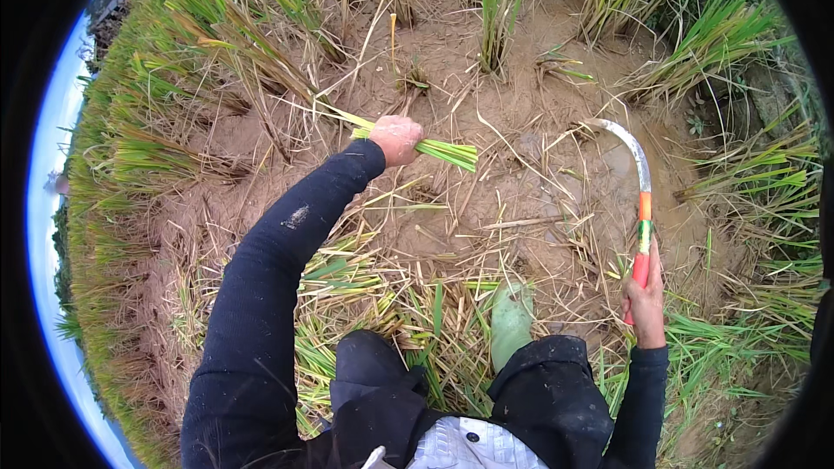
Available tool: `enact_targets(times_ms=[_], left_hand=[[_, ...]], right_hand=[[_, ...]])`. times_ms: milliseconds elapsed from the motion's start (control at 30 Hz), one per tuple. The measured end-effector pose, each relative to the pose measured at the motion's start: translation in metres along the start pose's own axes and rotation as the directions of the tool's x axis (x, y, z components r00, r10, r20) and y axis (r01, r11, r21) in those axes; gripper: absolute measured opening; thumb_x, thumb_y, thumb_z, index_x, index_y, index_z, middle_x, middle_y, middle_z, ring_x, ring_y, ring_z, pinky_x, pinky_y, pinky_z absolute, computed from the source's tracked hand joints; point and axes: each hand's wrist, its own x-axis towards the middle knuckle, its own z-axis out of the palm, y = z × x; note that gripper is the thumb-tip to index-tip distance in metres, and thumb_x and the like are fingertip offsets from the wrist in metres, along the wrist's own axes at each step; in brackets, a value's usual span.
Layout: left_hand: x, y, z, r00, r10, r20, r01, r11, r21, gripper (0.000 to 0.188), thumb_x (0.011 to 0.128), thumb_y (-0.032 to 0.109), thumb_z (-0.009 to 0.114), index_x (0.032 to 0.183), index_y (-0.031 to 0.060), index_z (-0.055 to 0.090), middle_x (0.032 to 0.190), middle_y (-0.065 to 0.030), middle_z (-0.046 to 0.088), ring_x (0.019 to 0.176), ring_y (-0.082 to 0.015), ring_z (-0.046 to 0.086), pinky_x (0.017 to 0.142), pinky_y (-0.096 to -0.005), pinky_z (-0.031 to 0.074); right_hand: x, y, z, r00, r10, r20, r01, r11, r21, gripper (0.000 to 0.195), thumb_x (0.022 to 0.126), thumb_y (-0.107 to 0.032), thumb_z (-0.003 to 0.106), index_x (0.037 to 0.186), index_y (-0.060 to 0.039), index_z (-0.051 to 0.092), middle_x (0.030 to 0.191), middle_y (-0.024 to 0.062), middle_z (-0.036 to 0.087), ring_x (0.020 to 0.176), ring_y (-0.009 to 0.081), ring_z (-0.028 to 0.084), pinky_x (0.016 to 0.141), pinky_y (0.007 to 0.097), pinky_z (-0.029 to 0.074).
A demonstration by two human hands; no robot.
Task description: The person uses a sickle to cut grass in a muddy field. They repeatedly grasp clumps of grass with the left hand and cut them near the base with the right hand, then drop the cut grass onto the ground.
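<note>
My left hand (397,139) is closed around a small bundle of green stalks (449,153), held in front of me with the cut-looking ends pointing right. In my right hand (644,299) is a sickle, gripped by its orange-red handle (642,267) with a green and yellow band. Its curved metal blade (631,146) extends away from me and hooks to the left at the tip, over muddy ground. Between the two hands lies mud (541,163) strewn with loose straw.
Standing rice-like clumps (260,71) fill the left and far side. A short clump (495,32) stands ahead. Cut stalks (352,280) lie by my feet, near a pale green boot (511,319). Taller grass (749,169) borders a dark hollow (723,111) at right.
</note>
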Motion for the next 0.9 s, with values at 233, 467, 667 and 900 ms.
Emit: enact_targets(times_ms=[233, 467, 667, 900], left_hand=[[0.075, 0.024, -0.037, 0.933, 0.156, -0.324, -0.181, 0.982, -0.049, 0.020, 0.071, 0.007, 0.061, 0.092, 0.0078, 0.063, 0.097, -0.0073, 0.057, 0.086, -0.0291, 0.061, 0.072, -0.0401, 0.049], [0.144, 0.055, -0.067, 0.749, 0.356, -0.559, -0.199, 0.926, 0.322, 0.025, 0.069, 0.013, 0.062, 0.093, 0.0078, 0.065, 0.118, -0.0055, 0.053, 0.121, -0.0251, 0.042, 0.104, -0.0400, 0.029], [0.173, 0.020, -0.048, 0.719, 0.461, -0.521, 0.188, 0.592, 0.784, 0.046, 0.082, 0.021, 0.047, 0.125, 0.0051, 0.051, 0.116, -0.0092, 0.055, 0.126, -0.0279, 0.035, 0.110, -0.0502, 0.015], [0.175, -0.017, -0.035, 0.914, 0.092, -0.395, 0.251, 0.637, 0.729, 0.016, 0.082, 0.015, 0.050, 0.089, 0.0037, 0.057, 0.069, -0.0089, 0.062, 0.083, -0.0300, 0.061, 0.087, -0.0481, 0.032]], right_hand=[[0.191, -0.027, 0.111, 0.967, -0.208, 0.148, 0.190, 0.973, 0.132, 0.086, 0.073, 0.005, 0.047, 0.147, -0.0240, 0.013, 0.068, 0.0022, 0.048, 0.043, 0.0100, 0.043, 0.037, 0.0249, 0.038], [0.244, -0.028, 0.159, 0.915, -0.065, 0.399, 0.106, 0.991, -0.082, 0.075, 0.076, 0.000, 0.050, 0.143, -0.0194, 0.022, 0.061, 0.0029, 0.048, 0.042, 0.0118, 0.045, 0.038, 0.0268, 0.039], [0.184, -0.020, 0.142, 0.918, -0.113, 0.381, 0.155, 0.985, -0.081, 0.084, 0.073, 0.002, 0.046, 0.147, -0.0238, 0.015, 0.090, 0.0088, 0.053, 0.057, 0.0124, 0.050, 0.049, 0.0279, 0.043], [0.182, -0.036, 0.155, 0.914, -0.151, 0.377, 0.276, 0.913, -0.302, 0.077, 0.075, 0.000, 0.048, 0.145, -0.0203, 0.022, 0.090, 0.0091, 0.056, 0.073, 0.0169, 0.054, 0.066, 0.0297, 0.046]])
